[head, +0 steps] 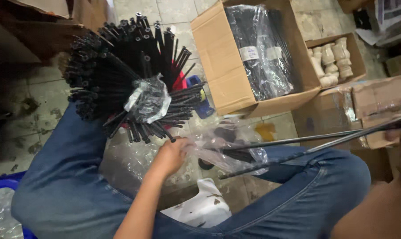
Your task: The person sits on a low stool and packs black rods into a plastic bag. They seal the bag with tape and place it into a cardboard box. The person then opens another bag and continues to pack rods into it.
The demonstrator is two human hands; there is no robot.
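An open cardboard box [229, 66] sits on a worn tiled floor [36, 97], packed with black rods sealed in clear plastic [262, 51]. Just right of that box, a smaller carton [357, 55] holds pale, turned, spindle-shaped pieces [331, 62]. Below and right of the big box, taped cartons [377, 104] are stacked. Left of it, a dense bundle of black tubes [116, 75] stands fanned out, a scrap of clear film [149, 99] caught on it; something red and blue [196, 86] shows between the bundle and the box. A white bag [202, 208] lies below, near blue denim.
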